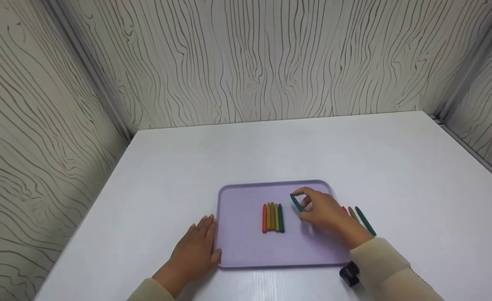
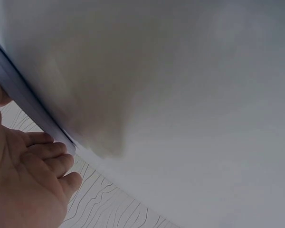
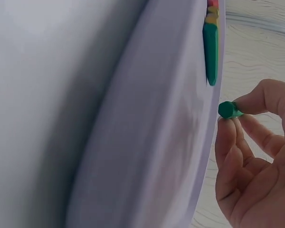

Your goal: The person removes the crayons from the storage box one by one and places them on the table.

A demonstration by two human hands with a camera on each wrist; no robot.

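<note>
My right hand (image 1: 323,210) pinches a dark green crayon (image 1: 296,203) between thumb and fingers above the right half of a lilac tray (image 1: 241,253). In the right wrist view the end of that crayon (image 3: 225,110) faces the camera. Left of it, a row of crayons lies side by side on the tray: a red one (image 1: 264,218), several yellow-brown ones (image 1: 272,216) and a dark green one (image 1: 281,218). My left hand (image 1: 195,250) rests against the tray's left edge, fingers extended; the left wrist view shows its fingers (image 2: 46,151) by the rim.
Right of the tray, partly behind my right forearm, lie a green crayon (image 1: 365,220), a brown one (image 1: 353,213) and a red one (image 1: 344,210). A small black object (image 1: 348,274) shows by my right sleeve. Wood-patterned panels (image 1: 246,62) border the white table (image 1: 179,167).
</note>
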